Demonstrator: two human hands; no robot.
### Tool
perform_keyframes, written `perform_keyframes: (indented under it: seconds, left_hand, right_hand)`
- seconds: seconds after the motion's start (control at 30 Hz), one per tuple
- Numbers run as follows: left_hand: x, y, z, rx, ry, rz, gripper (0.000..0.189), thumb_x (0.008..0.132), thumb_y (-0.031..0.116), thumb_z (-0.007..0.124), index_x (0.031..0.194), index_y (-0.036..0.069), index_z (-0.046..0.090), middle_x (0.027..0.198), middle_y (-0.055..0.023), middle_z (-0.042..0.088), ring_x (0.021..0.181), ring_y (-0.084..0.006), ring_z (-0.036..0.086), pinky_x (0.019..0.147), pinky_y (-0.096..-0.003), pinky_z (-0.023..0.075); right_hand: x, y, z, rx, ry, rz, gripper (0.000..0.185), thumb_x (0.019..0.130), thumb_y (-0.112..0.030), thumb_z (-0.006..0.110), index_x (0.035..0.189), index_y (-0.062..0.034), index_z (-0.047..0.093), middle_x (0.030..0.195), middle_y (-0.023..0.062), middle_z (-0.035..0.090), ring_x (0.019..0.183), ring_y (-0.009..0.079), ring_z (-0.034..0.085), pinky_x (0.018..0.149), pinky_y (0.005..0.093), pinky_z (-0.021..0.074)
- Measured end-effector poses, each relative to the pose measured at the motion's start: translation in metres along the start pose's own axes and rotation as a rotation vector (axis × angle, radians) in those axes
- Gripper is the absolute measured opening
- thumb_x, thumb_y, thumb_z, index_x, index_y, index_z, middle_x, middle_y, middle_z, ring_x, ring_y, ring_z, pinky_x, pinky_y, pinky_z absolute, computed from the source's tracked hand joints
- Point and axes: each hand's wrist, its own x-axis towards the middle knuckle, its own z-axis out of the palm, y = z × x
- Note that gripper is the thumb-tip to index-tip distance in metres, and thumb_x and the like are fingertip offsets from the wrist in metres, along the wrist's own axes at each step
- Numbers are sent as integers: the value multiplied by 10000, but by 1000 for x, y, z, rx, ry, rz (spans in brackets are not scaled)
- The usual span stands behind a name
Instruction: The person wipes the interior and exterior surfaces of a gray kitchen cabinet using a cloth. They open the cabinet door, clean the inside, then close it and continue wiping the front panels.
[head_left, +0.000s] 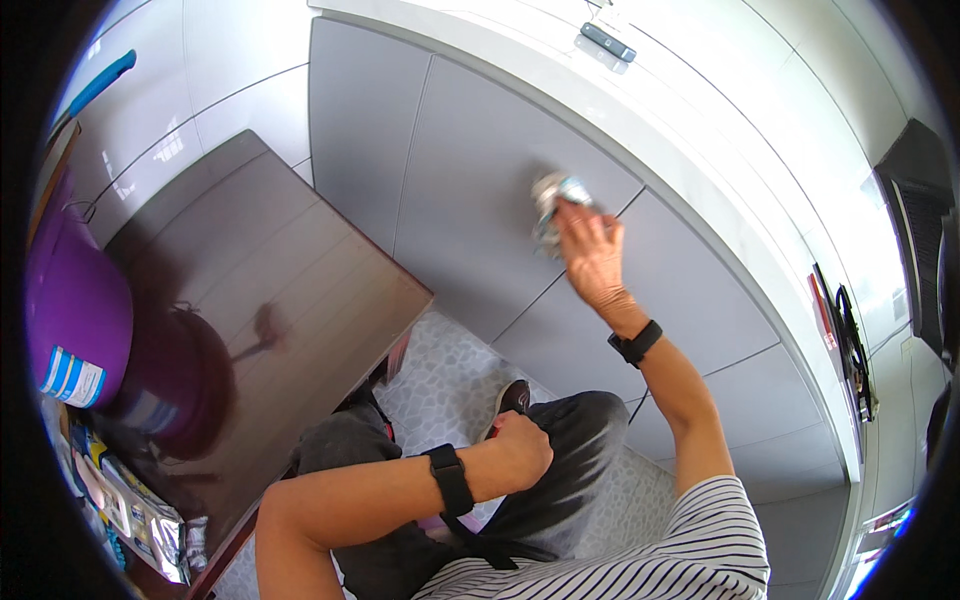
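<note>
With my right hand I press a crumpled pale cloth, marked with bits of blue, against a smooth grey cabinet door. The hand and cloth are slightly blurred. Part of the cloth is hidden under my fingers. A dark seam between two cabinet doors runs just below the hand. My left hand is curled into a fist near my bent knee, with nothing visible in it. Each wrist wears a black band.
At left stands a glossy dark brown table, its corner near the cabinet. It bears a purple bucket and several packets. Above the cabinet runs a white countertop. Pebble-patterned flooring shows around my shoe.
</note>
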Motion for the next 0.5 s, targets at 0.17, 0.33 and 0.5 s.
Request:
perform_keyframes:
  seconds: [0.17,0.33,0.5]
  left_hand:
    - [-3,-7,7,8,58,24,170,807,170,668,934,92,752,913,-96,744,886,-278,728,708,-437,557]
    - [4,-10,14,-41,94,-21,201,811,241,705,932,88,752,897,-99,743,859,-301,728,737,-441,559]
    - [9,-16,20,-66,25,-39,271,811,314,739,936,74,749,898,-107,747,863,-307,729,738,-448,561]
  right_hand:
    - [-21,10,-6,-42,21,101,457,824,-20,590,1276,-54,647,1491,58,508,1272,215,498,1047,458,330]
    - [-39,16,-20,-31,55,197,452,812,-71,618,1261,-63,662,1483,34,504,1243,204,504,1001,480,360]
    - [-43,18,-27,-47,27,90,431,823,-67,614,1251,-68,669,1469,28,520,1219,204,519,998,468,364]
